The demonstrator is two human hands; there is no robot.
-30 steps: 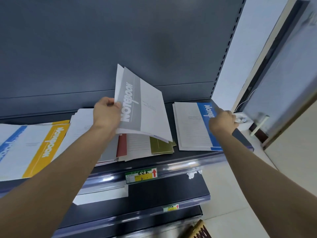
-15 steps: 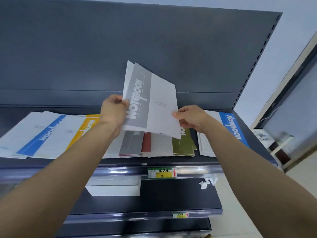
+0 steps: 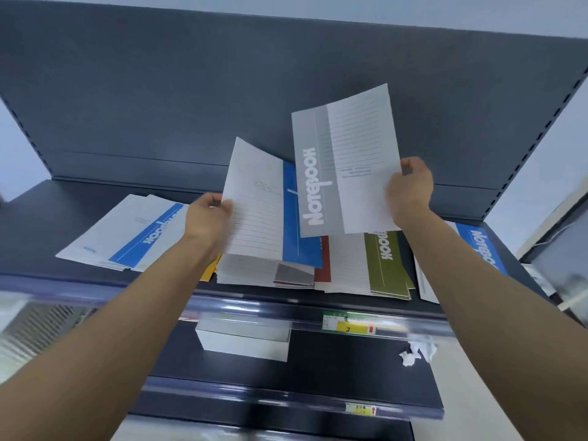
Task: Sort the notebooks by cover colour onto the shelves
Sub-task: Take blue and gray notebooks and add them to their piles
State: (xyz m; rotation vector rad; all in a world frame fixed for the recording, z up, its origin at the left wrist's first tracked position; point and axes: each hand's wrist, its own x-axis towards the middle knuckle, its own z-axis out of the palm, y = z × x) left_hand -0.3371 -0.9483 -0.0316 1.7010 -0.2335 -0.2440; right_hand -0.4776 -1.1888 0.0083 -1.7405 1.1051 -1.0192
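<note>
My right hand (image 3: 410, 189) pinches the right edge of a grey-striped notebook (image 3: 346, 167) and holds it upright above the top shelf (image 3: 31, 218). My left hand (image 3: 208, 218) grips the left edge of a blue-striped notebook (image 3: 267, 211), tilted up off the mixed pile (image 3: 264, 272) in the middle of the shelf. Beside that pile lie a red-striped notebook (image 3: 323, 268) and olive-striped ones (image 3: 386, 265). A blue-striped stack (image 3: 133, 233) lies at the left, a yellow one (image 3: 208, 270) peeks out under my left arm, and another blue-striped notebook (image 3: 480, 246) lies at the far right.
The dark back panel (image 3: 222, 100) rises behind the shelf. A price label (image 3: 348, 323) sits on the clear front rail. On the lower shelf stands a white stack (image 3: 245, 342), with a crumpled paper scrap (image 3: 416, 351) hanging at the right. A further shelf rail (image 3: 286, 402) runs below.
The grey-striped notebook passed from my left hand to my right and moved up and right. My left hand took hold of a blue-striped notebook and lifted its edge from the pile.
</note>
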